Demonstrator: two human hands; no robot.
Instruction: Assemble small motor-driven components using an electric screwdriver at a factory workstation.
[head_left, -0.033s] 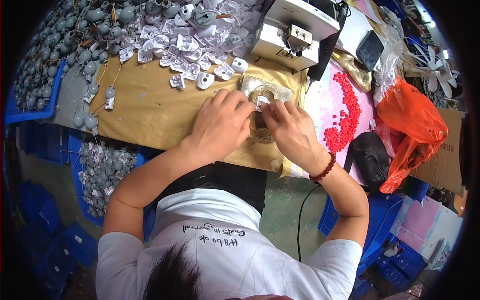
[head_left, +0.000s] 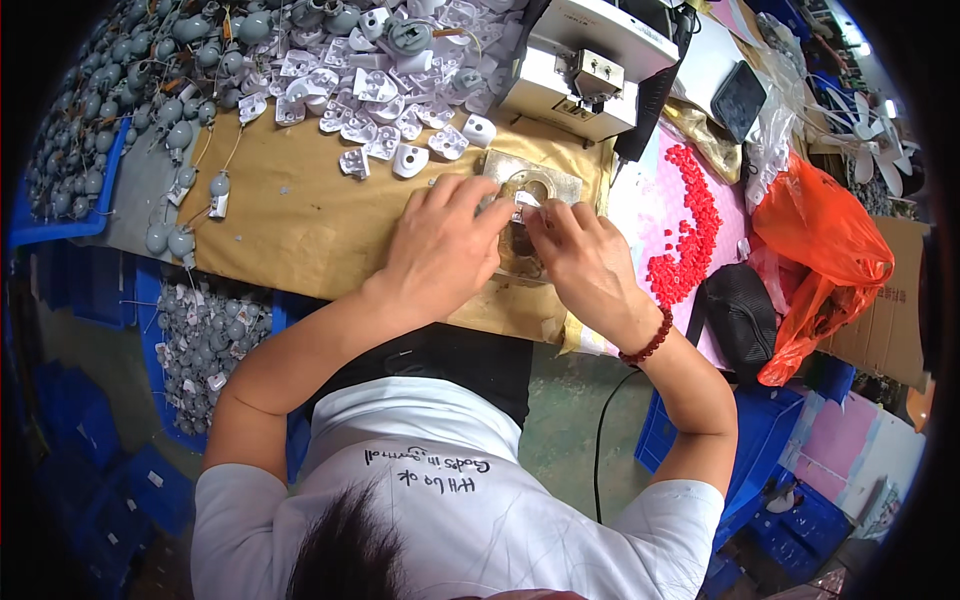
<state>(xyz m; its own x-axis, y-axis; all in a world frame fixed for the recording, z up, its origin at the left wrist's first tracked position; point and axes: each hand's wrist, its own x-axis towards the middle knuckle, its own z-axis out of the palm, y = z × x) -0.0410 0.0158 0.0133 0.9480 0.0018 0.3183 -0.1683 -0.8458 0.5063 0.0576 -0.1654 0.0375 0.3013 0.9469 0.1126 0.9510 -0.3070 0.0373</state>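
Observation:
My left hand (head_left: pixel 442 238) and my right hand (head_left: pixel 588 258) meet over a metal fixture (head_left: pixel 567 187) with a round recess. Between their fingertips is a small white plastic piece (head_left: pixel 524 203), largely covered by the fingers. Both hands are closed in a pinch on it, left fingers from one side and right thumb and forefinger from the other. Just beyond my left hand lie loose white plastic housings (head_left: pixel 410 160), some with their open side up. To the right of my right hand, small red parts (head_left: pixel 690 245) are spread on a pink sheet.
Grey bulb-shaped parts with wires (head_left: pixel 180 135) are heaped at the left, more in a blue bin (head_left: pixel 215 345) below. A boxy machine (head_left: pixel 575 75) stands behind the fixture. Further right are a phone (head_left: pixel 739 100), a black pouch (head_left: pixel 740 315) and a red plastic bag (head_left: pixel 825 230).
My left fingers have shifted very slightly at the white piece. Everything else looks the same.

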